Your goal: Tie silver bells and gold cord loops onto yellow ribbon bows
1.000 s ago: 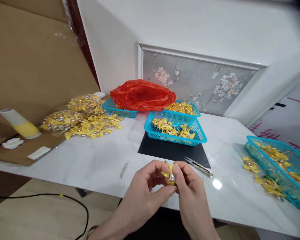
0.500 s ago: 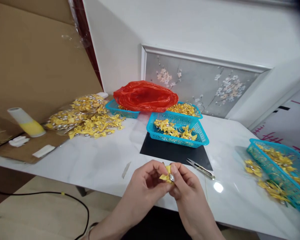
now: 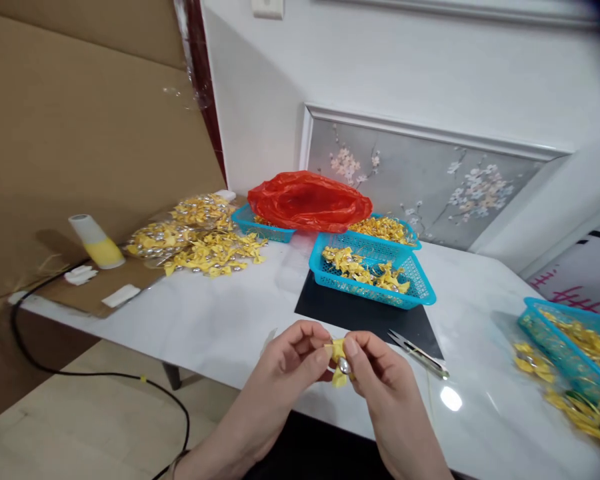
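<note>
Between my two hands, above the table's front edge, is a small yellow ribbon bow [image 3: 339, 379] with a shiny silver bead at its middle. My left hand [image 3: 294, 363] pinches the bow's left side between thumb and fingers. From the other side, my right hand [image 3: 380, 373] grips it with the thumb near the bead. Fingers cover part of the bow. Thread snips [image 3: 420, 355] lie just beyond my right hand, partly over a black mat [image 3: 360, 312]. Behind them, a blue basket [image 3: 373, 288] with several yellow bows stands on the mat.
A red plastic bag [image 3: 310, 203] rests over blue baskets at the back. Yellow bows [image 3: 215, 253] are heaped at left, near a grey-and-yellow cone [image 3: 97, 241]. Another blue basket [image 3: 570, 347] stands at right, with loose bows [image 3: 583, 413] beside it. A black cable [image 3: 100, 375] hangs at left.
The camera view has shifted, so the table scene appears farther right and slightly lower. The bow has turned in my fingers, with a tail now hanging below the bead. Both hands still hold it.
</note>
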The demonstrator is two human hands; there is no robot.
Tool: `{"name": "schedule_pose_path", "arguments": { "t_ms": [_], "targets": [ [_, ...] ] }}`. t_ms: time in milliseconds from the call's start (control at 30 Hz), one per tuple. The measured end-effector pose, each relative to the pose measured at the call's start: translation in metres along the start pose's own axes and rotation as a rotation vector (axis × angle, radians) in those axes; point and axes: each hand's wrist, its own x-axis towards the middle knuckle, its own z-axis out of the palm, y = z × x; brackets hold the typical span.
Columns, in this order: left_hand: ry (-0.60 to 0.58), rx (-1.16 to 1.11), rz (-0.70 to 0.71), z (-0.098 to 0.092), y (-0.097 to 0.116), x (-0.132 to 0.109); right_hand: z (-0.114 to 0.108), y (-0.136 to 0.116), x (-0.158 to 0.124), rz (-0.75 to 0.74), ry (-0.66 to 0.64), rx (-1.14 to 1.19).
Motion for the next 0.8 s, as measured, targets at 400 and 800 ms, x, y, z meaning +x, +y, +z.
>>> {"name": "schedule_pose_path", "arguments": {
  "t_ms": [400, 800],
  "targets": [
    [0.127, -0.252, -0.054, -0.016, -0.003, -0.006, 0.029, 0.007, 0.018, 0.045, -0.052, 0.017],
    [0.314, -0.390, 0.039, -0.028, -0.009, -0.005, 0.036, 0.018, 0.003, -0.075, 0.158, -0.194]
  ]
}}
